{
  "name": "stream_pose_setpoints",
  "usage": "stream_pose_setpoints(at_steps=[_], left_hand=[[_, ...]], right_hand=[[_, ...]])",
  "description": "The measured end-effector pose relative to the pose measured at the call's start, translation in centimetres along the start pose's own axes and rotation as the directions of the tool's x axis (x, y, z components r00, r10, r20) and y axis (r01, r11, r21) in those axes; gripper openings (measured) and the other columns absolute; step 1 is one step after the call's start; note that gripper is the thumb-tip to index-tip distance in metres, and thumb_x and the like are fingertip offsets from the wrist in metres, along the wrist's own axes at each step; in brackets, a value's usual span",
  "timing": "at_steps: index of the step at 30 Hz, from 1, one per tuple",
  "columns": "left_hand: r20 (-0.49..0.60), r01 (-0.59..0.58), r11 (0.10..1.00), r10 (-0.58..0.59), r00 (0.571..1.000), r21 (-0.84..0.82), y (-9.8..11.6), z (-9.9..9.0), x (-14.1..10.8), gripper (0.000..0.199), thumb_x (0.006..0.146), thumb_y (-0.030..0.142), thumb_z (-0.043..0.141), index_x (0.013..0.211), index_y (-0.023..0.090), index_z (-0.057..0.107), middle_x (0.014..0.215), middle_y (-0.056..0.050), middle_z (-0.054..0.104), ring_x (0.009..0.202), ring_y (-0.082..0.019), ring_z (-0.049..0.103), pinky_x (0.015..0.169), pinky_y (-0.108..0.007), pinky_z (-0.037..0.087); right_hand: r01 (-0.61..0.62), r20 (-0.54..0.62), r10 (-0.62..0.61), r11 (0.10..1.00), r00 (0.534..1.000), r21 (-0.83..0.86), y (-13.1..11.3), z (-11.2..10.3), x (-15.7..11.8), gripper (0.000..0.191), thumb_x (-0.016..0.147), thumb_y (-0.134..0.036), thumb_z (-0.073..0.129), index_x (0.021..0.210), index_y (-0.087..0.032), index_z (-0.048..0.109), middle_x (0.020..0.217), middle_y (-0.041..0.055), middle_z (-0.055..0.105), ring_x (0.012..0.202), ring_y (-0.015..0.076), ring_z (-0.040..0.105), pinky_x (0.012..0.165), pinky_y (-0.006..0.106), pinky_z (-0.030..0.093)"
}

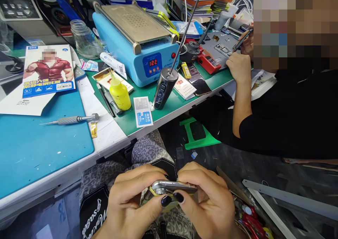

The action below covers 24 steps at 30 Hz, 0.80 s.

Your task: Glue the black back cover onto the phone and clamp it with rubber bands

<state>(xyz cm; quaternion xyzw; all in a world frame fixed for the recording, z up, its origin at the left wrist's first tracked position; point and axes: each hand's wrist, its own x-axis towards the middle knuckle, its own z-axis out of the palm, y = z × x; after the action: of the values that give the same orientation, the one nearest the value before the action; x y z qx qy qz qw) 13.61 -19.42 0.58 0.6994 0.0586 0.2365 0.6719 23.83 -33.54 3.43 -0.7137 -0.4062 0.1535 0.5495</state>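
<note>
A slim phone (174, 186) is held low over the lap, edge-on to the view, with a rounded metallic rim and a raised camera block (160, 189) at its left end. It looks stiff and light enough for the fingertips to carry, but the polished rim is likely slippery, and any glass on its faces would chip or crack under a twist or a drop. The sound places to grip are the long metal sides; the lenses are best kept free of pressure. A thin yellow border shows around the camera end; from this angle I cannot tell whether it is a case, a film or something else, so how soft it is stays uncertain.

The left hand (133, 198) is clamped on the camera end, fingers curled over the far side and thumb pressing from the near side. The right hand (207, 198) pinches the other end in the same way, and the two thumbs come close together near the middle.

Beneath lie patterned trousers (148, 148). Beyond, on the green bench top (124, 124), are a printed card (143, 112), a black cylindrical device (163, 93), a yellow bottle (120, 97) and a blue machine (132, 63) with a lit display. A screwdriver (76, 119) rests on the blue mat (39, 154) to the left, and a co-worker's forearm (243, 94) reaches over the bench at the right.
</note>
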Motion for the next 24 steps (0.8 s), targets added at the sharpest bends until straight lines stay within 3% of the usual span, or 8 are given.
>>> stream_pose_setpoints(at_steps=[13, 17, 21, 24], left_hand=[[-0.026, 0.002, 1.000, -0.002, 1.000, 0.005, -0.6, 0.2, -0.3, 0.015, 0.082, 0.016, 0.064, 0.095, 0.022, 0.069, 0.074, -0.002, 0.068, 0.072, -0.015, 0.066, 0.064, -0.020, 0.053], [-0.019, 0.019, 1.000, -0.020, 1.000, -0.008, -1.3, 0.2, -0.4, 0.012, 0.082, 0.017, 0.065, 0.093, 0.021, 0.070, 0.080, -0.004, 0.071, 0.070, -0.016, 0.067, 0.063, -0.020, 0.054], [-0.170, 0.082, 0.997, -0.082, 0.982, -0.008, -1.4, 0.6, -0.6, 0.006, 0.081, 0.024, 0.067, 0.083, 0.020, 0.072, 0.078, -0.005, 0.071, 0.067, -0.016, 0.066, 0.059, -0.020, 0.053], [-0.299, 0.121, 0.992, -0.107, 0.948, 0.028, -1.2, 0.6, -0.7, 0.009, 0.079, 0.028, 0.070, 0.079, 0.020, 0.074, 0.076, -0.005, 0.071, 0.068, -0.018, 0.067, 0.055, -0.019, 0.053]], right_hand=[[-0.054, 0.025, 0.053, 0.999, 0.998, 0.006, -0.2, 0.2, 0.1, 0.008, 0.085, -0.014, 0.055, 0.083, -0.019, 0.061, 0.068, -0.0004, 0.055, 0.062, 0.0118, 0.054, 0.059, 0.025, 0.043], [-0.146, 0.046, 0.149, 0.988, 0.988, -0.056, 0.0, 0.1, 0.2, 0.009, 0.087, -0.022, 0.057, 0.079, -0.020, 0.060, 0.067, -0.0010, 0.053, 0.062, 0.0121, 0.053, 0.059, 0.025, 0.043], [-0.099, 0.076, 0.112, 0.983, 0.991, -0.156, 1.1, -1.5, 1.8, 0.020, 0.084, -0.031, 0.062, 0.101, -0.020, 0.064, 0.085, 0.0027, 0.065, 0.079, 0.0165, 0.063, 0.072, 0.027, 0.050], [-0.035, 0.031, 0.048, 0.946, 0.998, -0.323, 2.6, -3.6, 4.1, 0.016, 0.084, -0.022, 0.062, 0.099, -0.020, 0.066, 0.090, 0.0040, 0.068, 0.079, 0.0158, 0.064, 0.072, 0.026, 0.052]])
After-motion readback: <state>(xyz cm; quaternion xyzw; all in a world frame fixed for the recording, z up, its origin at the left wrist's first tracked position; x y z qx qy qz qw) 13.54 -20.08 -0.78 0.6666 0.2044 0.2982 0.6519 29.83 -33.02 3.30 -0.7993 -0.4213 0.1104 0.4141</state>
